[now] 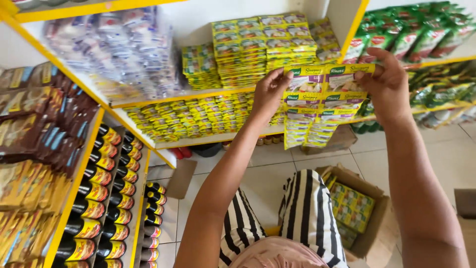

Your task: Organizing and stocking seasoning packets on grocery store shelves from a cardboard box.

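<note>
Both hands hold up a hanging double strip of yellow-and-green seasoning sachets (317,106) in front of the yellow-edged white shelf (198,94). The left hand (270,92) pinches the strip's top left corner, fingers closed on it; the right hand (389,84) grips the top right corner likewise. Below, near the striped trousers (307,208), an open cardboard box (369,233) of yellow packets sits on the tiled floor (267,168).

A single view is given, taken from a camera worn on the head. It is pointed forward and steeply downward, close to the yellow-edged shelves (148,101) across the upper frame. The tiled floor (267,183) and striped trousers (307,213) are seen directly below, at lower centre.
</note>
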